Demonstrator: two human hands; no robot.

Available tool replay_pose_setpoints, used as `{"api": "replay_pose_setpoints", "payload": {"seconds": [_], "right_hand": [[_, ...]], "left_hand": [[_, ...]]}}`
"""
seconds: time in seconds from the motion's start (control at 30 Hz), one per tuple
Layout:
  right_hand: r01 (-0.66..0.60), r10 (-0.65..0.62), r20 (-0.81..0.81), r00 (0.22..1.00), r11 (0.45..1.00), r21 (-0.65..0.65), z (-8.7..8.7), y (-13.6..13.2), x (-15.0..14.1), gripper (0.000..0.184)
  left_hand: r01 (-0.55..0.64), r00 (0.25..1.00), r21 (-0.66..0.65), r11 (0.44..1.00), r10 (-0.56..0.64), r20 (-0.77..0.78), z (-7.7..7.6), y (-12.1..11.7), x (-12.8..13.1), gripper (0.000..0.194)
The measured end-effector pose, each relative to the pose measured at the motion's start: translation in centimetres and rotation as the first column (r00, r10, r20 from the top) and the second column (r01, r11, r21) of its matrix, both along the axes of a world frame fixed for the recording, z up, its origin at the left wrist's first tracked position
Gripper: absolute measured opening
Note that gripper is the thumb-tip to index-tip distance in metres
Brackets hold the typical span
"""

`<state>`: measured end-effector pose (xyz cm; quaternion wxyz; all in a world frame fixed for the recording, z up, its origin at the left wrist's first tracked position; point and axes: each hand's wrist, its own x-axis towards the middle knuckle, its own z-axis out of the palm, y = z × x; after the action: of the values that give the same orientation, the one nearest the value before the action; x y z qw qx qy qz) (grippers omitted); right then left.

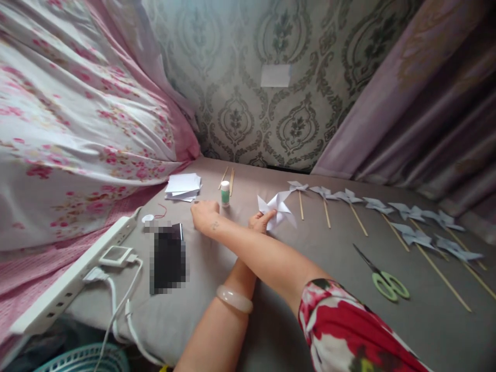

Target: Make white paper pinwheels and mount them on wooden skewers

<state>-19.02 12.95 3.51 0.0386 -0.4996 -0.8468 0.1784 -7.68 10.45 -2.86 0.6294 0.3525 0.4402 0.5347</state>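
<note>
My arms are crossed, the right over the left. My left hand (260, 221), its wrist wearing a pale bangle (234, 299), pinches a white paper pinwheel (282, 207) between thumb and fingers. That pinwheel has no stick visible on it. On the far left, my right hand (206, 216) is low over the bed surface, fingers curled and turned away; what they hold, if anything, is hidden. Just beyond it stands a glue stick (225, 194) with a white cap and green label. Behind that lie a few thin wooden sticks (231, 182).
Several pinwheels on sticks (351, 199) lie in a row at right, near green-handled scissors (382, 276). White paper sheets (183, 186), a small white round object (148, 219), a blurred dark phone-like object (169, 261) and a power strip (73, 279) with cables are at left.
</note>
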Motion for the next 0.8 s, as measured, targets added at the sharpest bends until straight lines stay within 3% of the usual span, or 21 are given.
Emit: {"api": "replay_pose_setpoints", "payload": {"seconds": [0.23,0.5,0.8], "right_hand": [[-0.007,0.005,0.048,0.999,0.999,0.047,0.6,-0.2,1.1,0.026],[-0.016,0.015,0.057,0.998,0.999,0.030,1.1,-0.4,1.5,0.030],[-0.011,0.010,0.038,0.999,1.000,0.019,1.1,-0.6,1.8,0.031]], "left_hand": [[-0.001,0.998,0.006,1.000,0.001,-0.062,-0.6,0.6,0.1,0.011],[0.008,1.000,0.049,0.999,-0.008,-0.004,-2.1,1.2,0.4,0.013],[-0.041,0.999,0.012,0.999,0.040,0.034,-1.0,0.6,0.7,0.014]]}}
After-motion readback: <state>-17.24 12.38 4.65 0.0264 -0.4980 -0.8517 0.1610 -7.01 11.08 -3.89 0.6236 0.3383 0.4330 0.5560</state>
